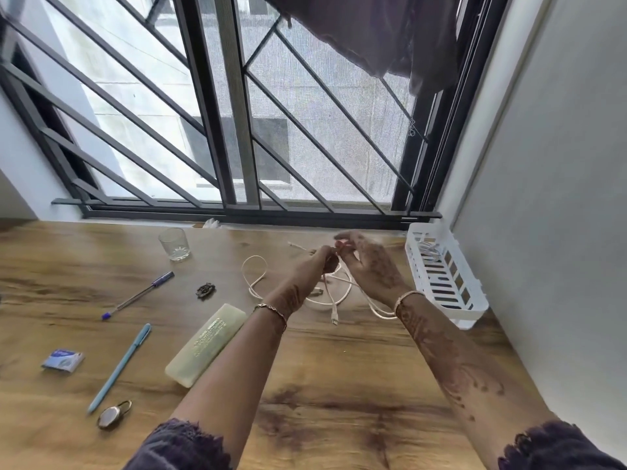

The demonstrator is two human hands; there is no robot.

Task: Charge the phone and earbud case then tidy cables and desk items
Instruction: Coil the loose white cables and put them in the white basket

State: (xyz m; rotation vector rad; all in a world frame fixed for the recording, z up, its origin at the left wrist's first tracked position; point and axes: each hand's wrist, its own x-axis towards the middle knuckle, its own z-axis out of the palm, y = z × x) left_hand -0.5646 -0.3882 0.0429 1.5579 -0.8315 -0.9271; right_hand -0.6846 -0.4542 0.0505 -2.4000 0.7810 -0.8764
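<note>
1. Wooden desk [339, 385] under barred window [217, 113].
2. Left hand [322, 262], right hand [369, 266]: both pinched on white cable [334, 296], seemingly coiling.
3. Next: finished coil into white basket [475, 308].

- The near middle of the wooden desk [339, 385] lies bare, open to a hand.
- Left side is cluttered: two pens [119, 366], a pale case [205, 344], a padlock [113, 414], a packet [62, 360].
- Far centre, a loose white cable [334, 293] sprawls.
- Far right, a white basket [444, 276] hugs the wall.
- A glass [174, 244] stands far left.
</note>
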